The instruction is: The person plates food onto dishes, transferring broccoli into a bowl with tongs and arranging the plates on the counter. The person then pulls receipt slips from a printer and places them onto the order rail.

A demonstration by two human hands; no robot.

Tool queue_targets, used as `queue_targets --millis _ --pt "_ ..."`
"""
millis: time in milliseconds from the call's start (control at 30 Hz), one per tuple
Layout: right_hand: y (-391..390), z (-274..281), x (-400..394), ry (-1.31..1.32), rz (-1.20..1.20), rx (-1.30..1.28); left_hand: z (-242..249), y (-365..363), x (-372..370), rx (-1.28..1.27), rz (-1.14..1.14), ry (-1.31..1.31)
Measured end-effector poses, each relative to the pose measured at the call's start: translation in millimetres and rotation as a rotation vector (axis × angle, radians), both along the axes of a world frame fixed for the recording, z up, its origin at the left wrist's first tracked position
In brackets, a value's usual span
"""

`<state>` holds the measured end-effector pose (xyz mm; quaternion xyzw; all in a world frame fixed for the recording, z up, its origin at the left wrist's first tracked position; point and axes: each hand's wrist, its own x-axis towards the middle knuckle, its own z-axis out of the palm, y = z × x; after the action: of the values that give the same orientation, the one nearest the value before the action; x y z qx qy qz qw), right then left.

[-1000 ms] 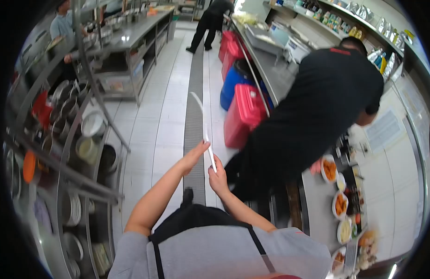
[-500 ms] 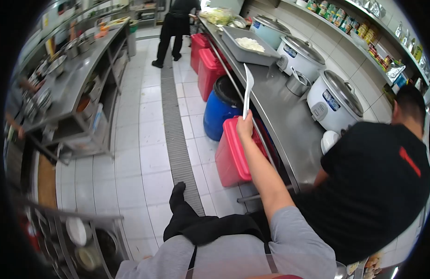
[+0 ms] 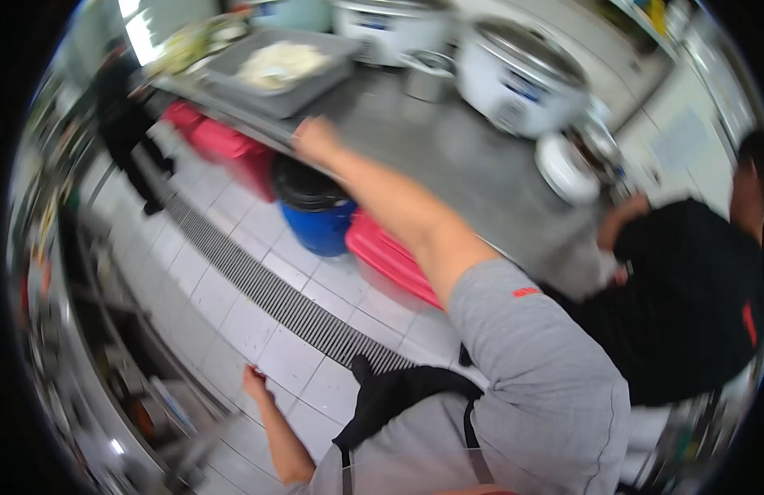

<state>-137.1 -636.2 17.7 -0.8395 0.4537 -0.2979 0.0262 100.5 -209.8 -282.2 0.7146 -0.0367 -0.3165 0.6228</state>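
Note:
My right hand (image 3: 317, 140) is stretched forward over the front edge of the steel counter, fingers curled, at the near corner of a grey tray (image 3: 287, 103). A blurred pale shape in the tray, on the white food (image 3: 281, 63), looks like the blade of the long white paddle (image 3: 276, 76); its handle is hard to make out at my fist. My left hand (image 3: 254, 383) hangs low over the tiled floor at my side, loosely open, with no object visible in it.
Rice cookers (image 3: 522, 78) and a metal pot (image 3: 427, 76) stand on the counter (image 3: 415, 136). Below are red bins (image 3: 394, 256) and a blue barrel (image 3: 316, 219). A person in black (image 3: 687, 289) works close on my right; another person (image 3: 126, 124) stands farther off. A drain grate (image 3: 266, 276) crosses the floor.
My view has turned right and come closer to the counter. My right hand with the white paddle has lowered from upright to the tray. My left hand has come into view.

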Motion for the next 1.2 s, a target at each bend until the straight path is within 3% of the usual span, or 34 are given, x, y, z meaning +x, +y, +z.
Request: queue_targets --millis 33,67,100,133,167,200,233,267,300,367,433,500,567,633,700,733,800,833,900,933,967,1033,1200 --pt "-0.2 -81.3 9.0 -0.014 -0.019 0.039 6.3 -29.2 -23.6 0.176 -0.058 -0.059" --pt "64.6 -80.7 -19.1 -0.111 0.066 0.339 0.5 -50.8 -44.2 0.188 -0.177 -0.04" --pt "141.1 -67.8 -47.2 -0.377 0.07 0.206 0.0 -69.6 -72.9 0.184 -0.287 -0.002" --pt "163.5 -126.8 -63.2 -0.189 -0.026 0.422 15.3 -84.2 -107.9 0.109 -0.433 0.046" --pt "208.8 -141.3 -90.5 -0.292 -0.071 0.557 4.9 -97.6 -128.5 0.055 -0.676 -0.056" --pt "259.0 -139.2 -113.5 -0.499 -0.186 0.423 -19.4 -110.6 -161.9 0.039 -0.734 -0.264" --pt "285.4 -163.9 -147.6 -0.112 -0.173 0.762 8.2 -113.6 -190.1 -0.084 -1.167 -0.69" --pt "326.9 -184.0 -180.7 -0.161 -0.201 0.785 55.0 -99.9 -237.2 -0.106 -1.19 -0.605" --pt "365.6 -191.7 -215.3 -0.215 -0.231 0.803 82.7 -96.1 -270.6 -0.014 -1.377 -0.725" --pt "440.4 -155.4 -274.7 -0.16 -0.416 0.901 103.3 -77.5 -329.5 -0.182 -1.7 -0.669" --pt "516.5 -160.3 -329.9 -0.286 -0.654 0.884 143.7 -32.6 -404.4 -0.042 -1.927 -0.368" --pt "604.2 -155.7 -379.2 -0.223 -0.689 0.634 148.5 18.8 -475.9 -0.159 -2.218 -0.52" --pt "696.7 -134.0 -412.9 -0.371 -0.751 0.656 158.8 91.0 -549.6 -0.477 -2.412 -0.478" --pt "786.1 -152.9 -438.7 -0.445 -0.912 0.456 168.0 166.4 -614.3 -0.486 -2.512 -0.223" --pt "863.4 -141.9 -455.9 -0.694 -1.128 0.525 173.6 225.7 -673.6 -0.507 -2.643 -0.115" --pt "899.2 -131.8 -468.6 -0.698 -1.148 0.519 180.2 250.4 -700.6 -0.49 -2.698 -0.066" --pt "961.6 -113.6 -521.2 -0.729 -1.519 0.508 202.7 294.1 -775.8 -0.472 -2.749 0.026" --pt "974.0 -117.7 -543.7 -0.72 -1.526 0.484 215.1 303.8 -798.2 -0.521 -2.703 -0.049" --pt "996.2 -135.3 -587.9 -0.766 -1.617 -0.104 211.5 312.3 -852.7 -0.516 -2.651 0.04" --pt "1000.6 -130.4 -608.9 -0.647 -1.585 -0.331 216.0 318.2 -875.7 -0.472 -2.628 0.069" --pt "1008.8 -120.6 -627.0 -0.638 -1.587 -0.344 213.4 324.4 -900.8 -0.506 -2.608 0.091" --pt "1023.1 -104.6 -670.6 -1.068 -1.618 0.037 200.6 329.4 -957.0 -0.462 -2.586 0.099" --pt "1064.7 -152.7 -816.7 -1.229 -1.558 0.052 186.7 348.2 -1110.1 -0.23 -2.425 0.231"
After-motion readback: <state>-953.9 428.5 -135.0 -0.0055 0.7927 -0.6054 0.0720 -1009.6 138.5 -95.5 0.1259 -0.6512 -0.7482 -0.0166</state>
